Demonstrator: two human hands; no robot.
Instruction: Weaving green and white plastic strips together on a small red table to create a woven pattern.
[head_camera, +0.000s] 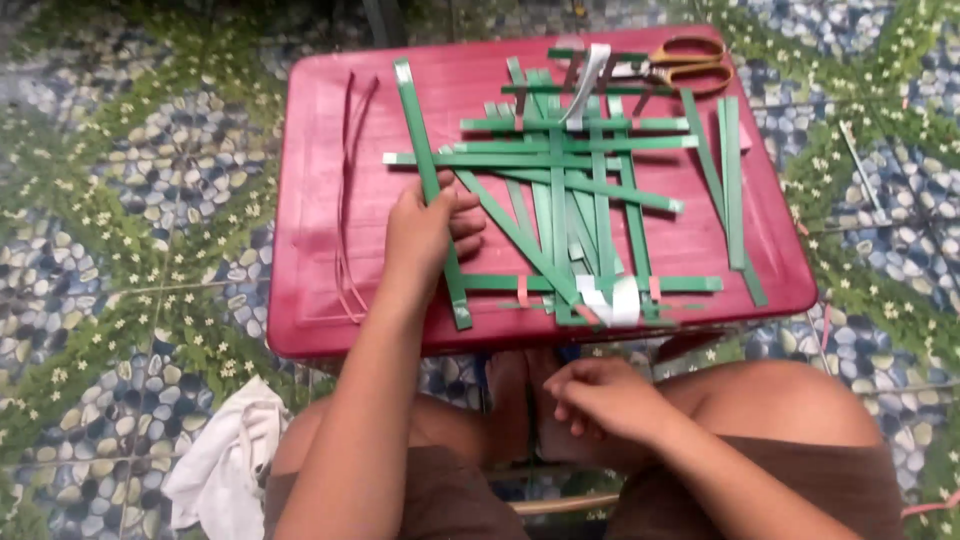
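I see a red plastic tray-table (330, 130) carrying a loose lattice of green strips (570, 190), with orange-handled scissors (690, 62) at its far right. My left hand (425, 235) pinches 1 long green strip (415, 115) at the lattice's left edge; I'd hold it flat and square to the crossing strips. My right hand (600, 400) rests loosely curled, seemingly empty, near my knees.

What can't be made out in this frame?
- Head view: the green strip under the left hand, covered by the palm.
- The right hand fingers, curled below the red table; contents unclear.
- The scissors blades, hidden under strips.
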